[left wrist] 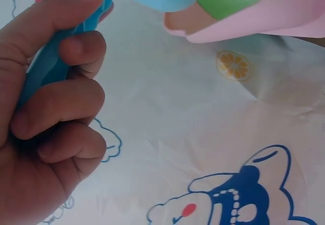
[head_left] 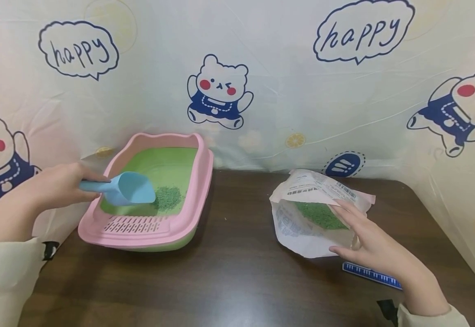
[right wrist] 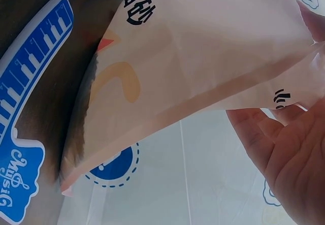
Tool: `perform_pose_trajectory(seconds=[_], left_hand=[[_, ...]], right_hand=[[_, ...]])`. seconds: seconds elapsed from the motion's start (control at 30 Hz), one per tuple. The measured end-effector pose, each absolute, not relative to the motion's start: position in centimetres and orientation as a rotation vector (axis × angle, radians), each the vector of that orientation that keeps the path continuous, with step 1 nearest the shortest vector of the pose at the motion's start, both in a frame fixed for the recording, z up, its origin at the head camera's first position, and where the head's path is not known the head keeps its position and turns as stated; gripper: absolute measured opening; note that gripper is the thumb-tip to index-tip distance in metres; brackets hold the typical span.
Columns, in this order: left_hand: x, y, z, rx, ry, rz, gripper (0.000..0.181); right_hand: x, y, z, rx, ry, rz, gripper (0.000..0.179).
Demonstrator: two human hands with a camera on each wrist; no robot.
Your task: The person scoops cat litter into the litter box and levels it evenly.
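My left hand point(head_left: 63, 184) grips the handle of a light-blue scoop point(head_left: 135, 188), its fingers curled round it in the left wrist view. The scoop's bowl is over the litter box point(head_left: 182, 229), which has a pink rim and green base. A small heap of green litter point(head_left: 168, 198) lies on its floor, beside the scoop's lip. To the right, my right hand point(head_left: 370, 238) holds the side of a white paper litter bag point(head_left: 303, 245), with thumb and fingers spread at its gaping mouth. More green litter point(head_left: 321, 215) shows inside the bag.
A blue-and-white piano-patterned ruler point(right wrist: 35, 57) marked "Music" lies on the brown table point(head_left: 237, 254), near the bag and under my right forearm. Behind the table hangs a pale sheet point(head_left: 270, 100) printed with bears; it comes round both sides.
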State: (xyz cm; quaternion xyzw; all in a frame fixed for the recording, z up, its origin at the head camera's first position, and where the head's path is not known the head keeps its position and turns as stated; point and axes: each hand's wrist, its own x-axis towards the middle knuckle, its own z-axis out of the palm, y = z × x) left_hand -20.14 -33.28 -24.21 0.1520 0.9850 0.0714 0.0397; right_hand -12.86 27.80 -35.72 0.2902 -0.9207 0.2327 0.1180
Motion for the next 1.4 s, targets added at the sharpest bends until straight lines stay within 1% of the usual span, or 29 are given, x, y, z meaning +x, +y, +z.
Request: perform_pose_trajectory(seconds=[0.33,0.53,0.77,1.2,1.4], left_hand=[[-19.1,-31.8,-23.6,0.493,3.104,0.176,0.042],[-18.1,-30.8,-23.1,0.543,3.184,0.104,0.041],[-16.9,-29.3,-23.2,0.577,3.250,0.150,0.040],[-16.2,-27.5,-23.5,0.773,3.332,0.152,0.040],[-16.0,-27.2,-23.1,0.727,3.318,0.117,0.042]], right_hand=[[-13.0,27.8,-35.6,0.853,-2.681,0.669,0.087],[-13.1,27.8,-35.5,0.854,-2.680,0.660,0.087],[-13.1,27.8,-35.5,0.853,-2.675,0.667,0.086],[-12.7,27.8,-35.3,0.809,-2.723,0.643,0.087],[-12.7,27.7,-35.5,0.834,-2.705,0.669,0.088]])
